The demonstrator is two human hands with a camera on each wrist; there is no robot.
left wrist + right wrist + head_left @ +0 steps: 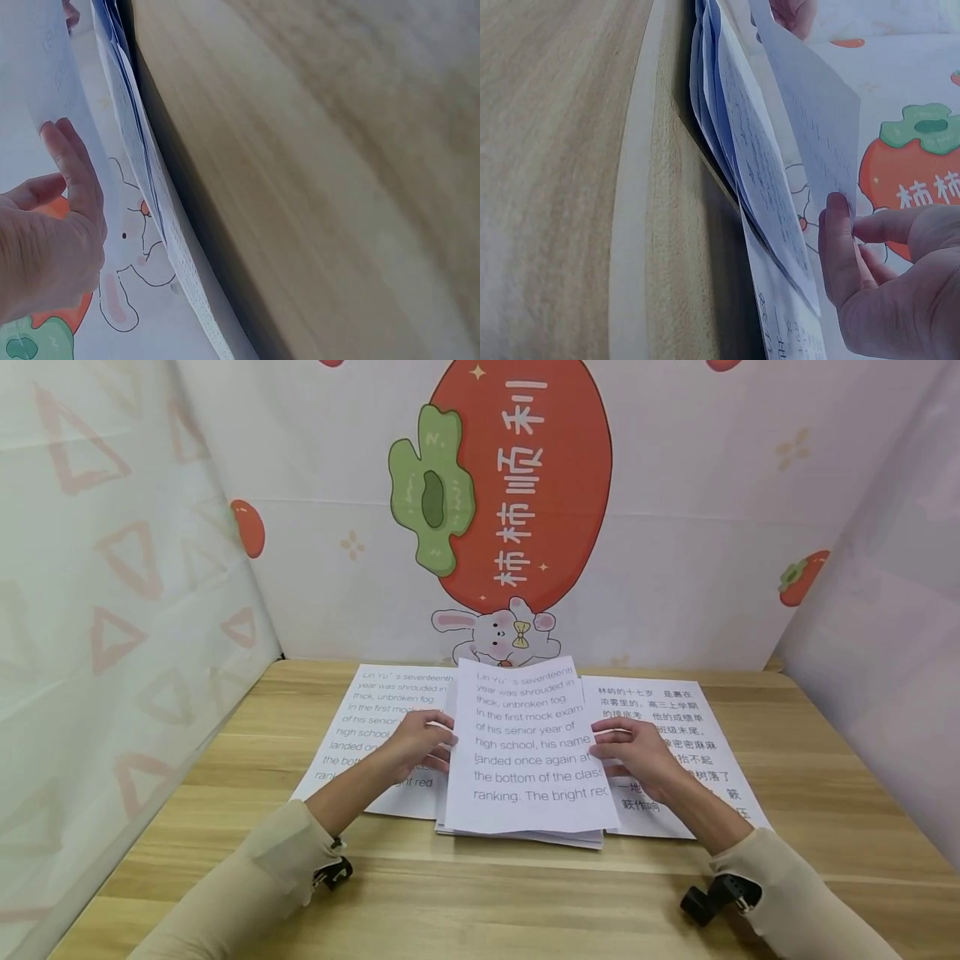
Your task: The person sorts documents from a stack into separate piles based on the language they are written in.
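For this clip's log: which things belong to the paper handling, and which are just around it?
In the job:
- lifted English sheet, between left hand and right hand
- stack beneath
- probably left-side English sheet, right-side Chinese sheet

Just around:
- wooden table
- persimmon-print backdrop
- wrist-worn devices

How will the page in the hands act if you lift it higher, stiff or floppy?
The page is likely floppy: its bottom edge curves slightly in the head view. It's probably light too, looking thin from the side in the right wrist view. Its middle may sag, since the left hand and right hand hold only its sides.
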